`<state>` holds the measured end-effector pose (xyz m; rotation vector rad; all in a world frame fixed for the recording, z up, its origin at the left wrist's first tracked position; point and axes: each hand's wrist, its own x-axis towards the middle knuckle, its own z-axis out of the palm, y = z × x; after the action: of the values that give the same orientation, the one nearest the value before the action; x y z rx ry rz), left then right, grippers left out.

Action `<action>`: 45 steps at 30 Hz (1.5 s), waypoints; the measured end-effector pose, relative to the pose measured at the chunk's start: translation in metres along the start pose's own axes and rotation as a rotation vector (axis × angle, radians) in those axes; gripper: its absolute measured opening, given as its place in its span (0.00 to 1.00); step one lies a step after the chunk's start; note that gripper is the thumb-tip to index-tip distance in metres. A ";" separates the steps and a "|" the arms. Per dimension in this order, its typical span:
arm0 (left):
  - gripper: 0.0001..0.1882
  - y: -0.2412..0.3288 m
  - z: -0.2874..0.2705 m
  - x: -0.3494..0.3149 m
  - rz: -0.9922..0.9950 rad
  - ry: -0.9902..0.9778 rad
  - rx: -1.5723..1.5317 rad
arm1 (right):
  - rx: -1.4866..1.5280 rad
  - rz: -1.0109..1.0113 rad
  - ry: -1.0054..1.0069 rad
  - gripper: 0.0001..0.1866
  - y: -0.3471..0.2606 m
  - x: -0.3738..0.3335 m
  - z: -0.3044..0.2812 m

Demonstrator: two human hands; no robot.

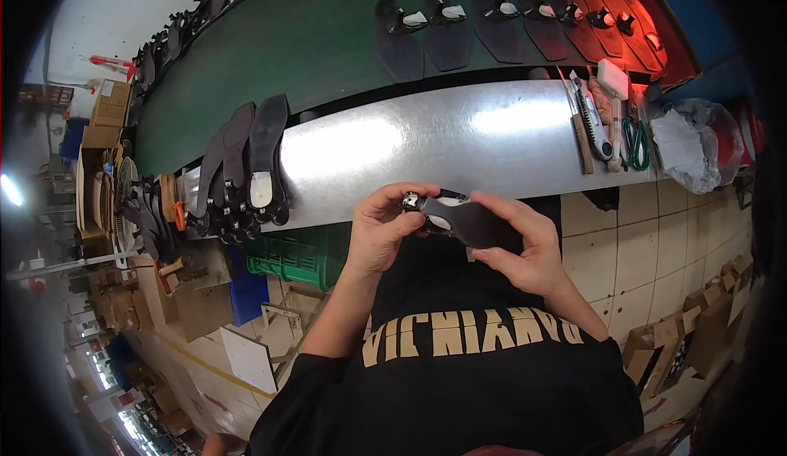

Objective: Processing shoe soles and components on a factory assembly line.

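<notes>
A dark sandal (488,228) with black straps and whitish patches near one end is held between my two hands, just off the near edge of the metal worktop (426,161). My left hand (384,226) pinches the strap end, where a shiny ornament shows between thumb and fingers. Around the broad dark end, my right hand (529,247) is closed, fingers above and thumb below. To the left, a pile of dark sandals (238,161) overlaps the worktop's edge, one showing a white patch. Part of the held sandal is covered by my fingers.
Beyond the worktop runs a green conveyor belt (328,54) with a row of sandals (402,54), reddish-lit at right. A utility knife (601,132), green-handled scissors (636,143) and a plastic bag (697,140) lie right. A green crate (287,261) stands below left; cartons (697,317) below right.
</notes>
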<state>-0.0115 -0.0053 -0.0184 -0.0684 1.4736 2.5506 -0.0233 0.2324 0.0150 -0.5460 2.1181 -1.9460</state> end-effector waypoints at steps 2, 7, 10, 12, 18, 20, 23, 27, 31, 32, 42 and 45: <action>0.17 0.000 0.000 0.000 0.002 0.001 -0.022 | -0.077 -0.105 0.013 0.28 0.001 0.000 0.003; 0.17 -0.001 0.000 0.001 0.026 -0.026 -0.011 | -0.031 -0.141 0.032 0.27 0.013 -0.001 0.005; 0.16 0.000 0.001 0.002 0.015 -0.035 -0.005 | -0.031 -0.154 0.038 0.26 0.014 0.000 0.005; 0.16 -0.001 0.001 0.002 0.013 -0.032 -0.006 | -0.035 -0.165 0.036 0.26 0.014 0.001 0.004; 0.17 -0.001 -0.001 0.002 0.000 -0.034 0.001 | -0.014 -0.077 0.010 0.26 0.013 0.000 0.003; 0.17 -0.001 -0.001 0.002 -0.004 -0.036 0.015 | -0.035 -0.142 0.017 0.26 0.014 0.001 0.002; 0.17 -0.001 -0.001 0.001 -0.033 -0.015 0.012 | -0.095 -0.170 -0.005 0.25 0.014 0.003 0.000; 0.17 -0.001 -0.001 0.001 -0.008 -0.015 0.027 | -0.099 -0.184 0.001 0.25 0.015 0.003 0.001; 0.18 0.000 -0.003 0.002 0.002 -0.010 0.092 | -0.132 -0.152 -0.021 0.24 0.013 0.003 0.001; 0.18 0.000 -0.004 0.002 -0.006 -0.013 0.093 | -0.152 -0.155 -0.026 0.24 0.012 0.003 0.000; 0.19 -0.004 -0.010 0.003 0.050 -0.048 0.203 | -0.175 -0.189 -0.048 0.24 0.013 0.007 -0.002; 0.20 -0.001 -0.010 0.004 0.054 -0.077 0.250 | -0.171 -0.180 -0.036 0.24 0.013 0.007 -0.002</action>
<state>-0.0160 -0.0127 -0.0247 0.1057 1.7715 2.3574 -0.0319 0.2319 0.0026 -0.8246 2.2968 -1.8367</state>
